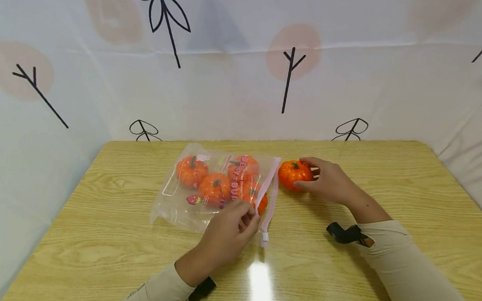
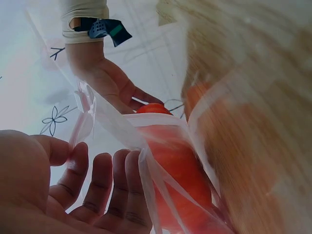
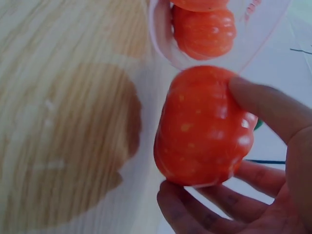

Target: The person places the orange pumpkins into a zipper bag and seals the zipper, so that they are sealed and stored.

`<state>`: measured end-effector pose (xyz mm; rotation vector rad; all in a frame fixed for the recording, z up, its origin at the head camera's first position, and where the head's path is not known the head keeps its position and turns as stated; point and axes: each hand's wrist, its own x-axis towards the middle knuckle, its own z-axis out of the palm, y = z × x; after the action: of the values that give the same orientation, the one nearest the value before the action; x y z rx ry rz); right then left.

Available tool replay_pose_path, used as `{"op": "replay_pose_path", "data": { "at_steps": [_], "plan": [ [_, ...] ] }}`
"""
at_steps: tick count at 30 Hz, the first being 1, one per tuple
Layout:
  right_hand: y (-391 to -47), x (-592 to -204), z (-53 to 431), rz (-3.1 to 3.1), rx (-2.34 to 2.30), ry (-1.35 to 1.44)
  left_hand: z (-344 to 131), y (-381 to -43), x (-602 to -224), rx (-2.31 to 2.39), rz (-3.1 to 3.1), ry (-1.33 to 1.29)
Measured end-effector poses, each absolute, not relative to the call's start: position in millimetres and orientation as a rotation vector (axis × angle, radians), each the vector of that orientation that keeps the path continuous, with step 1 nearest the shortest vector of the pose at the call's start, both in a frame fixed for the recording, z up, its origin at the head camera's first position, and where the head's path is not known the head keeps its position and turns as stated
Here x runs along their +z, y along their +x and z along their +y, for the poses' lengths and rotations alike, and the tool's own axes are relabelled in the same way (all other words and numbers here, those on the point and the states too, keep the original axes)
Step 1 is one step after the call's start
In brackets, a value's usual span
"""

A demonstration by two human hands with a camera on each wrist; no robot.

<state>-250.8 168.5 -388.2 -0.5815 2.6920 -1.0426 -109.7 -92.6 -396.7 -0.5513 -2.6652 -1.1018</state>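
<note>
A clear zip bag point(image 1: 180, 215) with pink printing lies on the table, its pink-edged mouth facing right. Inside are several small orange toy pumpkins point(image 1: 214, 188) with green stems. My left hand point(image 1: 226, 231) pinches the edge of the bag's mouth between thumb and fingers, and the left wrist view shows the mouth parted. Just right of that mouth, my right hand point(image 1: 329, 181) grips another orange pumpkin point(image 3: 202, 126), thumb on one side and fingers on the other. In the right wrist view this pumpkin is held off the table, in front of the bag's opening.
The wooden table point(image 1: 98, 233) has a pale grain and a bright light reflection near its front. A white cloth point(image 1: 229, 96) with plant drawings hangs behind and beside it. At the bag's near corner sits a white zip slider point(image 1: 265, 237).
</note>
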Motion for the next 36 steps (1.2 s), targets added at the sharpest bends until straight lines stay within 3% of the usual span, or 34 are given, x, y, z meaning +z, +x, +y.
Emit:
{"op": "replay_pose_path", "data": {
  "at_steps": [20, 36],
  "plan": [
    [-248.1, -389.0, 168.4, 2.345, -1.237, -0.895, -92.9, -109.0, -397.1, -1.199, -2.603, -0.531],
    [-237.8, -389.9, 154.4, 2.413, -1.191, -1.001, -91.9, -108.6, -396.9, -1.213, -2.573, -0.525]
  ]
}}
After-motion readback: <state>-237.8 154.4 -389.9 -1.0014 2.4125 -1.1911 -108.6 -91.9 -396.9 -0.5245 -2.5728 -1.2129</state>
